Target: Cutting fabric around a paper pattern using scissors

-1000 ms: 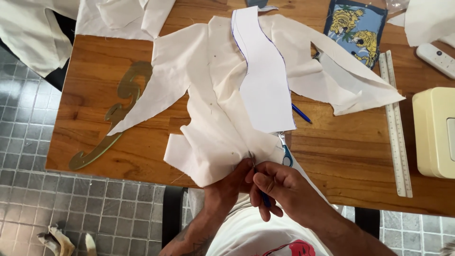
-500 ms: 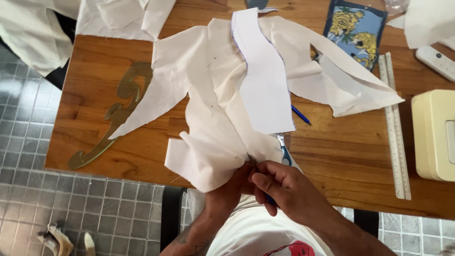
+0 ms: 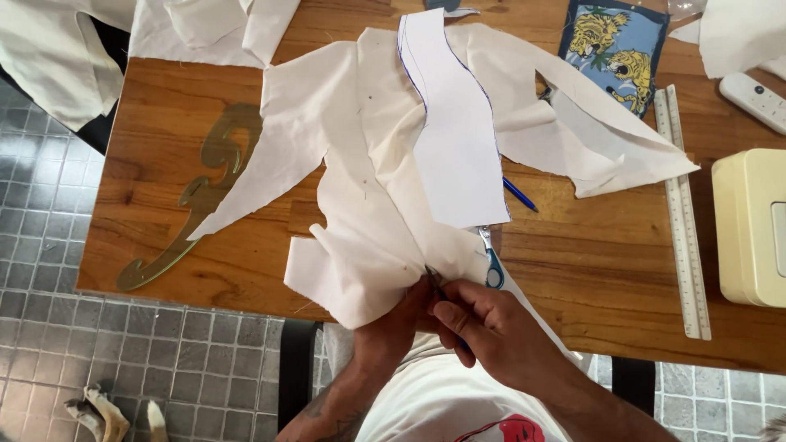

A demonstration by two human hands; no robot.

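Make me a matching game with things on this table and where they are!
Things:
1. curved ruler
2. straight ruler
3. white paper pattern
4. tiger picture

Places:
A. top right of the table
B. left side of the table
C. lying on the cream cloth
D. right side, beside the pale yellow box

Pairs: 1-B, 2-D, 3-C, 4-A

Matt cream cloth (image 3: 360, 205), smooth white paper pattern (image 3: 454, 147), glossy wooden table (image 3: 606, 270), translucent plastic ruler (image 3: 681, 213)
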